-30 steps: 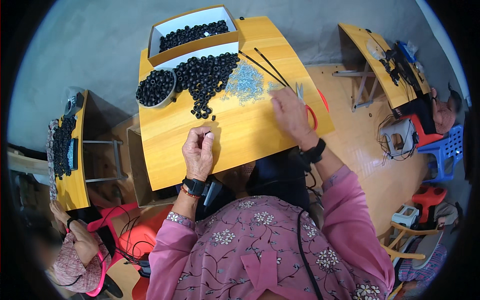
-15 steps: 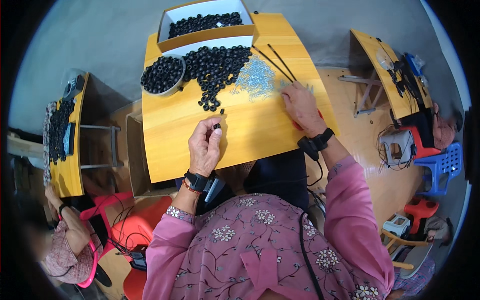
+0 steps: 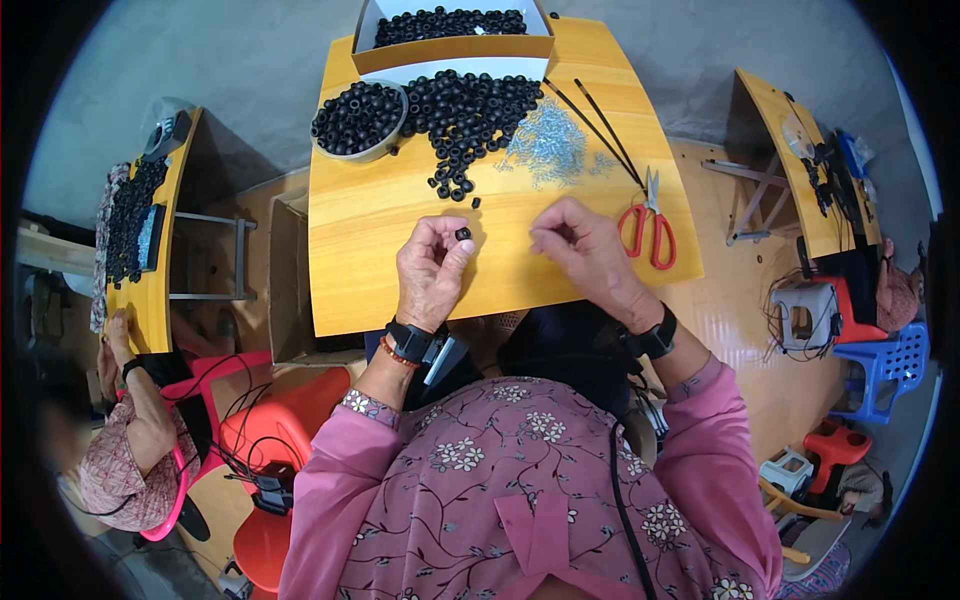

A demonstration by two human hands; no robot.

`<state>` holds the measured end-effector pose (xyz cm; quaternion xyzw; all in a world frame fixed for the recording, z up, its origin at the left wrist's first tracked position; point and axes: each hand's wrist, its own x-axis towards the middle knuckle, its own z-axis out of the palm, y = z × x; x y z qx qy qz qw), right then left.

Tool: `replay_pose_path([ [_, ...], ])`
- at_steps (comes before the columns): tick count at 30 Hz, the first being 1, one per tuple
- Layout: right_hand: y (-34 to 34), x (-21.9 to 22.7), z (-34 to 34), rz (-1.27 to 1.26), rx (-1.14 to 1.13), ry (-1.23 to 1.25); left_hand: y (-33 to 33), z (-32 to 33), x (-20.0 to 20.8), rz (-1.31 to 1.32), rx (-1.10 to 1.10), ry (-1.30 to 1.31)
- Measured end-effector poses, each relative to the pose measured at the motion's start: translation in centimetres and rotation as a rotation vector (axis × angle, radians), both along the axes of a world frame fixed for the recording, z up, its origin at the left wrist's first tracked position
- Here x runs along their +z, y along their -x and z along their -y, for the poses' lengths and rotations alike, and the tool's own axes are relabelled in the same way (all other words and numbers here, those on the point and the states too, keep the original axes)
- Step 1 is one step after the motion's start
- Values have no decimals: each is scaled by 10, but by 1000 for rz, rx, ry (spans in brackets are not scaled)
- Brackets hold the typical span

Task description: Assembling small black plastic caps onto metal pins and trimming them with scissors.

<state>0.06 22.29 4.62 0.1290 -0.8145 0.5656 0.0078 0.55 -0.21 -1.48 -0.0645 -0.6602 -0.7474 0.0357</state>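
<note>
My left hand [image 3: 432, 272] pinches a small black bead [image 3: 463, 234] with a hole between thumb and fingertips, above the near part of the table. To its right, my right hand [image 3: 590, 255] is closed with thumb and finger together; whatever they hold is too small to make out. Ahead of the hands lies a pile of black beads [image 3: 470, 110], with one loose bead [image 3: 476, 203] nearest my left hand. A heap of tiny pale blue-silver pieces [image 3: 548, 145] spreads beside the pile. Red-handled scissors [image 3: 652, 225] lie partly open right of my right hand.
A bowl [image 3: 400, 135] full of black beads and a cardboard box [image 3: 455, 52] holding more stand at the back. Two thin black rods [image 3: 605, 125] lie at the right of the yellow table [image 3: 370, 290]. Another person [image 3: 140, 440] sits at a side table on the left.
My right hand has moved left and nearer, away from the black rods and toward my left hand, uncovering the scissors. My left hand still pinches the bead. The whole view has shifted.
</note>
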Motion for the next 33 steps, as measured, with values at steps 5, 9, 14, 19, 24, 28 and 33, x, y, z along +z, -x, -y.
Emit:
replay_pose_path([
  [5, -5, 10, 23, 72, 105, 32, 0, 1, -1, -1, -6, 44],
  [9, 4, 7, 32, -7, 134, -24, 0, -3, 0, -34, 16, 47],
  [14, 10, 13, 50, -221, 159, -72, 0, -2, -1, -99, 45, 93],
  [19, 13, 10, 48, -341, 221, -246, -3, 0, 5, -60, 12, 192],
  [24, 13, 19, 52, -443, 297, -339, -3, -1, 1, -77, 19, 124],
  [28, 16, 14, 50, -395, 273, -325, 0, -5, -2, -96, 20, 47],
  [33, 19, 7, 45, -284, 259, -183, -6, -1, -2, -51, -33, 54],
])
